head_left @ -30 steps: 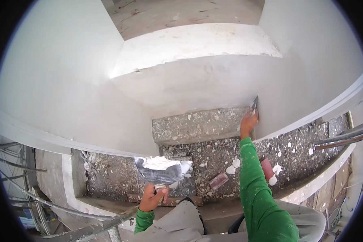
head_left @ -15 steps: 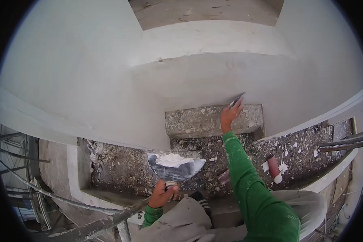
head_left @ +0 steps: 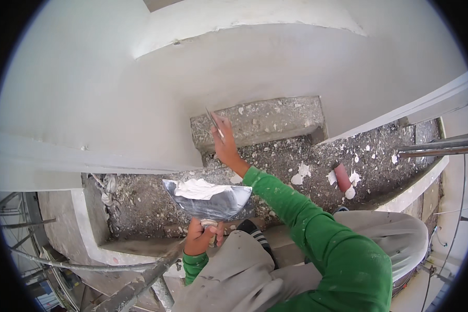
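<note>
My left hand [head_left: 196, 240] is closed round the handle of a wide, round-bottomed metal putty blade [head_left: 216, 207]. A mound of white putty [head_left: 198, 189] lies along its straight upper edge. Farther out, my right hand [head_left: 225, 145] grips a putty knife [head_left: 213, 122], seen almost edge-on, with its thin blade pointing up. This knife is by the left end of a rough concrete step [head_left: 265, 122], near the lower part of the smooth grey wall [head_left: 234, 73]. Whether the blade touches the wall I cannot tell.
Putty-spattered ground [head_left: 281, 177] runs below the wall. A dark red cylinder [head_left: 341, 177] lies on it at the right, among white splashes. Metal poles [head_left: 158, 273] cross at the lower left, and more poles [head_left: 437, 148] jut in at the right. My bent knees are close below.
My right hand has moved left with the putty knife, from the right part of the step to its left end. My left hand still holds the loaded blade. The view has shifted.
</note>
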Motion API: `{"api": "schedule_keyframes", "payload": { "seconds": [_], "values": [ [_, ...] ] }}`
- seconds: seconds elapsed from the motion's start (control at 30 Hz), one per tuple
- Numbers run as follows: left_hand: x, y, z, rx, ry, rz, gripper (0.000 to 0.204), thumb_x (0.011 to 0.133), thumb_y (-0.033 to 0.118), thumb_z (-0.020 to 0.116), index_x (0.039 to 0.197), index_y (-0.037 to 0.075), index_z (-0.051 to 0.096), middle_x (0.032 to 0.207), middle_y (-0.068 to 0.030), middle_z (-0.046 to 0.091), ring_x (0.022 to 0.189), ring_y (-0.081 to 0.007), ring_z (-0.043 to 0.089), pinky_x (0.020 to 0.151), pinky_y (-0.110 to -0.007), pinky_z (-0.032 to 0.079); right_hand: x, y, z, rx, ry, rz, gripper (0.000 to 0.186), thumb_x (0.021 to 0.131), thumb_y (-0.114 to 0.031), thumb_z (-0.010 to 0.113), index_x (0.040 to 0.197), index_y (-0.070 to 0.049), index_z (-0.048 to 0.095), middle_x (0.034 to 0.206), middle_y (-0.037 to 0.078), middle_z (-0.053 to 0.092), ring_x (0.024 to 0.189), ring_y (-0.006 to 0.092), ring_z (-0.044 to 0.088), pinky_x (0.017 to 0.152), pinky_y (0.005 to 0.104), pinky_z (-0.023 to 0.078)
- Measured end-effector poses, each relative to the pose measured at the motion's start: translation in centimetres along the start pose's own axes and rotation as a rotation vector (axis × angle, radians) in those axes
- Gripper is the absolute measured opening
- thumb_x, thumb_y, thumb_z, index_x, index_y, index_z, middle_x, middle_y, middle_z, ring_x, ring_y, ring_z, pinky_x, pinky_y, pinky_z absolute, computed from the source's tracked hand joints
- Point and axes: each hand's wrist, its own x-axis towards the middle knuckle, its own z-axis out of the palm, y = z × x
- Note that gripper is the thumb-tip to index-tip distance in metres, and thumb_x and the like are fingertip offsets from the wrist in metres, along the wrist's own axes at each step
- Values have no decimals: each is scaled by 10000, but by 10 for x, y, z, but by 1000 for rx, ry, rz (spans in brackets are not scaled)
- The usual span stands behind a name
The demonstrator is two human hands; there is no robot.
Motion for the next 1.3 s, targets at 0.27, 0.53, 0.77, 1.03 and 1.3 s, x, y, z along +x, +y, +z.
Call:
{"api": "schedule_keyframes", "payload": {
  "seconds": [0.27, 0.53, 0.77, 1.03, 1.3],
  "values": [
    [45, -20, 11, -559, -277, -179, 545, 898, 191, 627, 1333, 9, 354, 683, -68, 452, 464, -147, 460, 321, -251, 383, -29, -186, -137, 98, -439, -321, 679, 783, 103, 546, 1424, -52, 381, 1213, 129, 394, 1127, 311, 410, 982, 370, 346],
    [102, 52, 52, 116, -604, -23, 371, 936, 153, 572, 1247, 1, 436, 799, -70, 549, 605, -105, 507, 512, -249, 440, 1, -224, -319, -407, -641, 377, 442, 891, -39, 579, 1320, -26, 471, 1108, 93, 530, 1035, 221, 506, 929, 317, 403],
    [141, 51, 148, 325, -1014, -169, 205, 940, 149, 591, 1078, 5, 544, 875, -29, 622, 654, -64, 527, 567, -227, 441, 22, -277, -383, 886, -111, 643, 400, 948, -124, 547, 1308, -21, 404, 1089, 1, 564, 967, 99, 566, 665, 227, 523],
    [149, 18, 204, 368, -1085, -333, 242, 973, 192, 546, 1126, 16, 482, 787, -6, 553, 570, -61, 490, 515, -226, 421, -25, -225, -333, 650, -27, 802, 367, 988, -399, 491, 1121, -57, 496, 915, 2, 589, 770, 49, 574, 654, 223, 492],
    [117, 88, 204, 859, -786, -93, 273, 937, 169, 603, 1125, -14, 527, 823, -21, 593, 639, -83, 546, 565, -232, 442, -30, -166, -347, 934, 136, 743, 323, 967, -271, 566, 1149, -17, 484, 1034, 43, 597, 921, 102, 606, 806, 292, 517]
  ]
}}
